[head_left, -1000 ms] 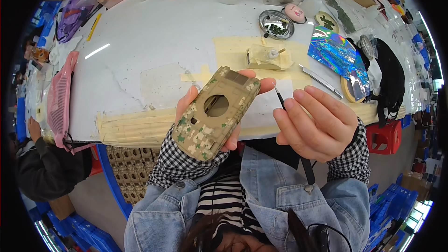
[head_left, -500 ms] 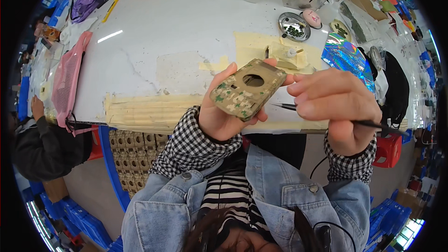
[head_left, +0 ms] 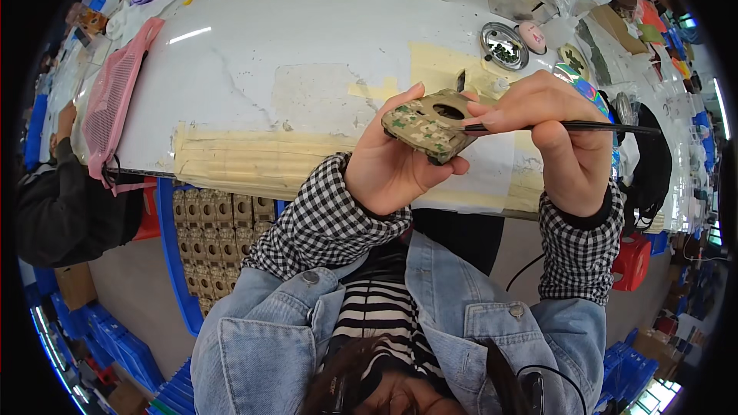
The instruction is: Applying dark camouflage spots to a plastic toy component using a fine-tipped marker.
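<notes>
My left hand (head_left: 384, 173) is closed around a camouflage-patterned plastic housing (head_left: 409, 117) with a round hole, tilted above the table's near edge. Its thumb and fingers grip the housing's edges. In my right hand (head_left: 573, 146) is a slim black pointed tool (head_left: 619, 128), pinched between thumb and fingers and lying nearly level. The tool's tip reaches the housing's right side, near the hole; whether it touches cannot be made out. My right fingertips are close to the housing's far right corner.
Yellow tape (head_left: 231, 160) covers the table's near edge. Behind my hands stands a round metal dish (head_left: 492, 35) holding dark green bits, beside a pink rounded item (head_left: 532, 37). A pink mesh bag (head_left: 115, 100) lies left. Below, a blue crate (head_left: 183, 292) holds several similar housings.
The housing has moved right and turned, tilting to a flatter view. My right hand has brought the tool's tip from a gap away to the housing's right side.
</notes>
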Demonstrator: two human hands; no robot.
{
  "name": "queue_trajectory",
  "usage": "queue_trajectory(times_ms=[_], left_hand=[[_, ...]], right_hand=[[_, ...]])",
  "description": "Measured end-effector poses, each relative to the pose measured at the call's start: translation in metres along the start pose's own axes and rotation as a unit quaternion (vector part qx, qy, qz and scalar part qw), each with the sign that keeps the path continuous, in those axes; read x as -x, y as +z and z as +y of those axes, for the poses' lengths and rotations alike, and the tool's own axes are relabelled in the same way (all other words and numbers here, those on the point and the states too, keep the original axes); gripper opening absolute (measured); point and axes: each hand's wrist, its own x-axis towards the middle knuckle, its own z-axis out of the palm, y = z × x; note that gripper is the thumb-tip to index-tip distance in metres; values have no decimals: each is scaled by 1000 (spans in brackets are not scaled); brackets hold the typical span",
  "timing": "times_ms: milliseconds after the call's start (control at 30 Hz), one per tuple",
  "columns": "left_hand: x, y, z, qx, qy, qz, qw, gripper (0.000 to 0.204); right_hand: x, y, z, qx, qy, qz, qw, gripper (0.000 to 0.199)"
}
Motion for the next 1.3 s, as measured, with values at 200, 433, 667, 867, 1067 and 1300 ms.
queue_trajectory(times_ms=[200, 433, 667, 867, 1067, 1300], left_hand=[[-1, 2, -1, 2, 9, 26, 1000, 53], [0, 0, 0, 0, 1, -2, 1000, 53], [0, -1, 1, 5, -1, -1, 1000, 52], [-1, -2, 1, 3, 1, -7, 1000, 52], [-1, -2, 1, -11, 5, -21, 1000, 53], [-2, 1, -1, -23, 10, -17, 1000, 54]], right_hand=[[-1, 1, 1, -5, 0, 3, 1000, 20], [0, 1, 2, 9, -1, 4, 1000, 19], [-1, 1, 0, 22, -6, 1, 1000, 18], [0, 2, 0, 11, 0, 10, 1000, 18], [-1, 2, -1, 17, -4, 7, 1000, 19], [0, 1, 1, 12, -7, 9, 1000, 19]])
